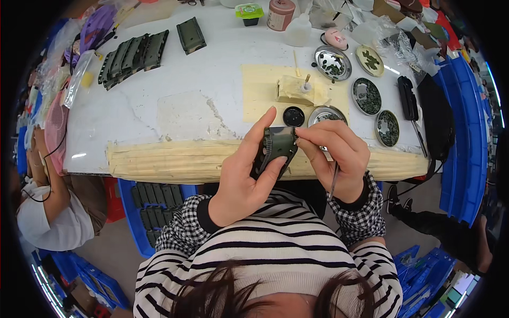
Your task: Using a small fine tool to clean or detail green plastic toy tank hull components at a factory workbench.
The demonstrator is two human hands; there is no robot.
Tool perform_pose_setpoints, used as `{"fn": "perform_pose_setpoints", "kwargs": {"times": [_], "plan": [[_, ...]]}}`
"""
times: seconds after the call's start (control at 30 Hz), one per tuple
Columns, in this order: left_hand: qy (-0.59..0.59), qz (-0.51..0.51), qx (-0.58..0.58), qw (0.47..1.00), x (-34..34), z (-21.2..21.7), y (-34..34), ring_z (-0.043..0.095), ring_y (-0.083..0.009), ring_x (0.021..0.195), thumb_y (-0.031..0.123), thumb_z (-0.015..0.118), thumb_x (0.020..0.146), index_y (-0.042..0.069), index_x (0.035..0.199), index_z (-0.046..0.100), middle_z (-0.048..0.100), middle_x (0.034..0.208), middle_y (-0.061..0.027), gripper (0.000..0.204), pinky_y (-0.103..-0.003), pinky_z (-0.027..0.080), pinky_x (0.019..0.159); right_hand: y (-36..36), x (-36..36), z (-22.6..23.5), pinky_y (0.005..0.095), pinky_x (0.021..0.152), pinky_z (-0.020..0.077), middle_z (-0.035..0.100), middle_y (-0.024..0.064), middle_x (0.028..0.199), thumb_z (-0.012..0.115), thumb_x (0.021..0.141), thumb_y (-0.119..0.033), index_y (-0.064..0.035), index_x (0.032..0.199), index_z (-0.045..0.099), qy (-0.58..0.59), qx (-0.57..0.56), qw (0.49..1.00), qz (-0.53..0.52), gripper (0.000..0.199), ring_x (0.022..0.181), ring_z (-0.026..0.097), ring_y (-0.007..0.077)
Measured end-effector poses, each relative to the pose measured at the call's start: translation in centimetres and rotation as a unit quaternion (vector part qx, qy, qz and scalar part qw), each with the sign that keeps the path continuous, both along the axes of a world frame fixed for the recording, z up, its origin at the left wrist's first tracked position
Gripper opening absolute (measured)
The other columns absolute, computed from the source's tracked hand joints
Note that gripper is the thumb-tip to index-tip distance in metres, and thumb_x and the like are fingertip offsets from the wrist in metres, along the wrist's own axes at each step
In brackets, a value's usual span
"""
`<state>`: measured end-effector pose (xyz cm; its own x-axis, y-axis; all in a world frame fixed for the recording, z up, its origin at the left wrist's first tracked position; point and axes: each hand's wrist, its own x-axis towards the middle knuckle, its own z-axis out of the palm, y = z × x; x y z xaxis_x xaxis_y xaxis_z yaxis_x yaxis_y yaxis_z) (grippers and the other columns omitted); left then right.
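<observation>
A dark green camouflage plastic casing (279, 144) with a ribbed side is held above the table's near edge. My left hand (241, 172) is closed around it, thumb on the lower face and fingers behind. The thumb and index finger of my right hand (339, 153) pinch at the casing's right edge; any small piece between them is too small to make out. A thin metal tool (334, 180), perhaps tweezers, is tucked in the same hand and points down toward the sleeve. Just beyond the hands are a metal dish (317, 115) of small dark pieces and a round black cap (293, 116).
More dishes of small green pieces (366, 96) stand at the right. A tape-covered block (297, 91) sits on yellow paper. Several camouflage casings (132, 57) lie at the far left. A blue crate (139, 222) of casings is below the table; other people sit at both sides.
</observation>
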<state>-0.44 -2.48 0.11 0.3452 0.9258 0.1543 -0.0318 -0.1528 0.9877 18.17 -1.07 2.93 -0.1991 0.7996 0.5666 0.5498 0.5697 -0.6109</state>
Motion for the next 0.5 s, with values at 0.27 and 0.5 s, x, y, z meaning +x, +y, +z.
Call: {"fn": "perform_pose_setpoints", "kwargs": {"times": [0.27, 0.5], "plan": [[-0.004, 0.035, 0.035, 0.999, 0.3, -0.2, 0.0, 0.062, -0.0151, 0.089, -0.004, 0.058, 0.088, 0.004, 0.147, 0.033, 0.064, 0.105, -0.0140, 0.065, -0.024, 0.047, 0.082, 0.3, -0.1, -0.5, 0.0304, 0.053, 0.0489, 0.063, 0.0099, 0.082, 0.075, 0.072, -0.002, -0.0005, 0.096, 0.066, -0.094, 0.068, 0.993, 0.004, 0.025, 0.062, 0.061, 0.0238], [-0.067, 0.058, -0.012, 0.996, 0.5, -0.4, 0.1, 0.061, -0.0160, 0.096, -0.003, 0.055, 0.090, 0.001, 0.147, 0.030, 0.062, 0.112, -0.0124, 0.062, -0.025, 0.047, 0.086, -0.1, -0.4, -0.8, 0.0293, 0.055, 0.0487, 0.062, 0.0108, 0.085, 0.074, 0.073, 0.000, -0.0002, 0.109, 0.065, -0.034, 0.022, 0.999, 0.017, 0.036, 0.063, 0.061, 0.0216]]}}
